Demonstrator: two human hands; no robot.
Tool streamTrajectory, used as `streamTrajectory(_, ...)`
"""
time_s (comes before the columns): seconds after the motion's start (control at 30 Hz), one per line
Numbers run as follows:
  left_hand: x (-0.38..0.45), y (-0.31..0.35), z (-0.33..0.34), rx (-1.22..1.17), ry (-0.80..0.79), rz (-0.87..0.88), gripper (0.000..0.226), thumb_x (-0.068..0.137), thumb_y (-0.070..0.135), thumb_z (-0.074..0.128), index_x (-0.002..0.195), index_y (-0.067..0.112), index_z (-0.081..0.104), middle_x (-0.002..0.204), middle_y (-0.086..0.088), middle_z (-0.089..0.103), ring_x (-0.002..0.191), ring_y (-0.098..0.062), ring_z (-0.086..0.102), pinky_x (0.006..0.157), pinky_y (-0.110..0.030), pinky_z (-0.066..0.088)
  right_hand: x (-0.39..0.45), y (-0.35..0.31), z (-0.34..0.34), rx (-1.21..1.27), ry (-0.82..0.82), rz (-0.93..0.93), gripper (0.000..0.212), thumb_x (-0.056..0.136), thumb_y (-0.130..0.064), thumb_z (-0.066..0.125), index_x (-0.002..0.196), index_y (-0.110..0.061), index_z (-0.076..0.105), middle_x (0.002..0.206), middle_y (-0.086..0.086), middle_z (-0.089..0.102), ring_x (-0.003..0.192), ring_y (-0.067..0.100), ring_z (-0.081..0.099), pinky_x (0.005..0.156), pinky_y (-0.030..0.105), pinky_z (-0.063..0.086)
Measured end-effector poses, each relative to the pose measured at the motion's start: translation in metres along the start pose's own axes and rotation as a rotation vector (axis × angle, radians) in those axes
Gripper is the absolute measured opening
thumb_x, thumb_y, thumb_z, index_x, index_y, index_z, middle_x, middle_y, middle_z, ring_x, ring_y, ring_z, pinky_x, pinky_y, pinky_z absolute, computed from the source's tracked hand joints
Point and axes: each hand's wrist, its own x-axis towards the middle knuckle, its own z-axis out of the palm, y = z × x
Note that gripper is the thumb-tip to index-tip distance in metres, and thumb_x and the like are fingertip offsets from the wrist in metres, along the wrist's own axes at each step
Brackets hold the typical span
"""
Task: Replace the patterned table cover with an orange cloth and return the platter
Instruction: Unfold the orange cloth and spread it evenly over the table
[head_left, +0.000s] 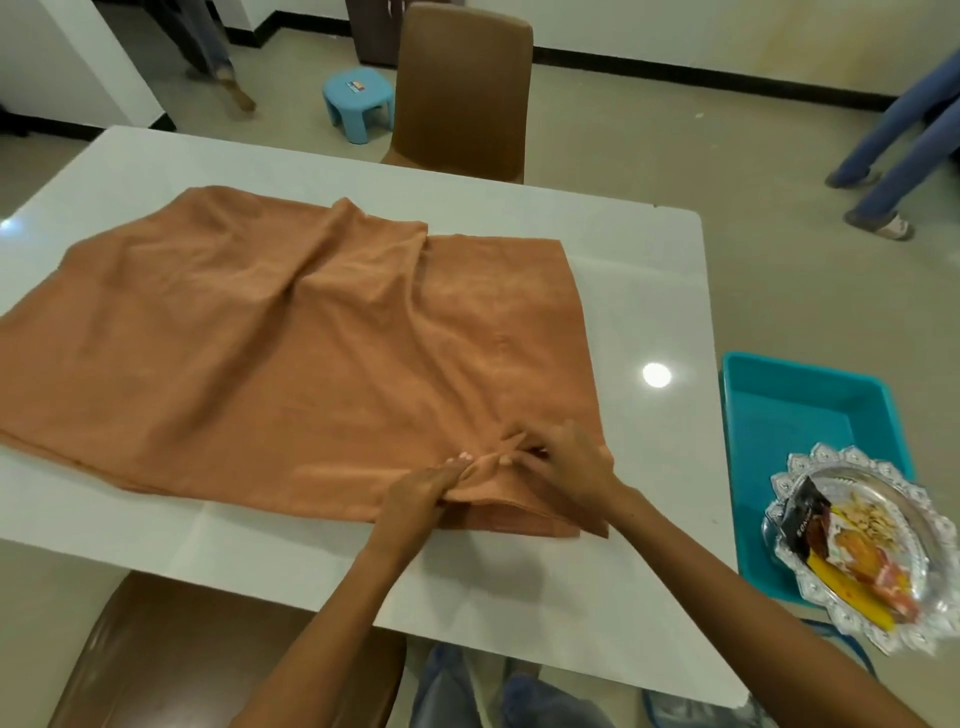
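Head view: both hands are working at the near right corner of the cloth, which is lying rumpled and partly folded across the white table. The left hand is pinching a raised fold of cloth, fingers curled round it, while the right hand is gripping the same ridge just beside the left fingertips, its own fingers tucking into the fabric. Well to the right of the right fingers, off the table, the platter is resting on a teal tray, carrying snack packets. Beyond the fingers, a brown chair is standing at the far edge.
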Motion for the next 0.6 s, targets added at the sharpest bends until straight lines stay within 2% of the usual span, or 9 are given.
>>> streamTrajectory(0.1, 0.005, 0.003, -0.018, -0.026, -0.016, -0.124, 0.052, 0.073, 0.005, 0.052, 0.117, 0.026, 0.067, 0.107, 0.001, 0.071, 0.086, -0.019, 0.069, 0.068, -0.011, 0.037, -0.004, 0.008, -0.014, 0.052, 0.022, 0.126, 0.04, 0.089, -0.053, 0.052, 0.116, -0.025, 0.061, 0.114, -0.006, 0.066, 0.105, 0.012, 0.061, 0.093, 0.023, 0.046)
streamTrajectory(0.17, 0.01, 0.007, -0.028, 0.005, -0.086, -0.125, 0.046, 0.078, 0.008, 0.055, 0.118, 0.028, 0.066, 0.108, 0.001, 0.071, 0.092, -0.021, 0.067, 0.071, -0.012, 0.039, -0.015, 0.023, -0.015, -0.047, 0.05, 0.188, 0.066, 0.084, -0.071, 0.039, 0.133, -0.027, 0.047, 0.136, -0.003, 0.053, 0.125, 0.019, 0.048, 0.106, 0.033, 0.038)
streamTrajectory(0.2, 0.011, 0.009, -0.032, 0.021, -0.187, -0.131, 0.045, 0.083, 0.011, 0.061, 0.124, 0.028, 0.062, 0.12, 0.0, 0.066, 0.106, -0.021, 0.063, 0.083, -0.016, 0.042, -0.022, 0.032, -0.011, -0.11, 0.051, 0.225, 0.079, 0.081, -0.076, 0.034, 0.141, -0.025, 0.037, 0.146, 0.0, 0.042, 0.135, 0.021, 0.037, 0.112, 0.041, 0.029)
streamTrajectory(0.27, 0.011, 0.013, -0.038, 0.237, -0.552, -0.116, 0.071, 0.082, 0.025, 0.07, 0.145, 0.027, 0.036, 0.153, -0.002, 0.029, 0.14, -0.022, 0.03, 0.113, -0.033, 0.025, -0.033, 0.049, 0.0, -0.182, 0.056, 0.37, 0.092, 0.081, -0.076, 0.035, 0.15, -0.017, 0.016, 0.157, 0.007, 0.016, 0.145, 0.023, 0.014, 0.115, 0.048, 0.012)
streamTrajectory(0.33, 0.01, 0.018, -0.039, 0.417, -0.812, -0.143, 0.115, 0.071, 0.04, 0.078, 0.152, 0.024, -0.001, 0.152, 0.001, -0.019, 0.144, -0.02, -0.014, 0.116, -0.043, -0.006, -0.039, 0.06, 0.01, -0.124, 0.089, 0.5, 0.092, 0.086, -0.063, 0.049, 0.15, -0.011, 0.008, 0.157, 0.014, 0.012, 0.145, 0.028, 0.013, 0.115, 0.05, 0.011)
streamTrajectory(0.37, 0.01, 0.023, -0.039, 0.423, -0.843, -0.152, 0.127, 0.066, 0.048, 0.08, 0.15, 0.024, -0.012, 0.145, 0.002, -0.031, 0.139, -0.019, -0.025, 0.113, -0.043, -0.013, -0.04, 0.063, 0.013, -0.072, 0.133, 0.503, 0.09, 0.086, -0.055, 0.057, 0.149, -0.009, 0.013, 0.153, 0.016, 0.024, 0.14, 0.032, 0.026, 0.114, 0.051, 0.019)
streamTrajectory(0.47, 0.017, 0.039, -0.021, 0.235, -0.722, -0.164, 0.127, 0.063, 0.071, 0.068, 0.149, 0.027, -0.015, 0.146, 0.003, -0.033, 0.137, -0.015, -0.03, 0.115, -0.043, -0.012, -0.033, 0.061, 0.014, 0.063, 0.343, 0.46, 0.069, 0.078, -0.027, 0.074, 0.136, -0.017, 0.039, 0.113, 0.006, 0.064, 0.101, 0.03, 0.061, 0.093, 0.044, 0.047)
streamTrajectory(0.53, 0.027, 0.055, -0.006, -0.086, -0.501, -0.267, 0.11, 0.068, 0.08, 0.051, 0.151, 0.029, 0.0, 0.156, 0.005, -0.016, 0.143, -0.009, -0.015, 0.118, -0.039, -0.003, -0.024, 0.051, 0.011, 0.04, 0.491, 0.388, 0.051, 0.079, -0.014, 0.072, 0.124, -0.022, 0.049, 0.096, -0.001, 0.067, 0.088, 0.023, 0.061, 0.087, 0.041, 0.049)
streamTrajectory(0.6, 0.041, 0.07, 0.005, -0.492, -0.186, -0.433, 0.089, 0.079, 0.073, 0.044, 0.15, 0.026, 0.017, 0.159, 0.006, 0.005, 0.143, -0.003, 0.001, 0.118, -0.029, 0.005, -0.019, 0.033, 0.011, -0.033, 0.558, 0.169, 0.031, 0.085, -0.008, 0.066, 0.111, -0.021, 0.058, 0.09, -0.005, 0.067, 0.08, 0.013, 0.059, 0.082, 0.035, 0.047)
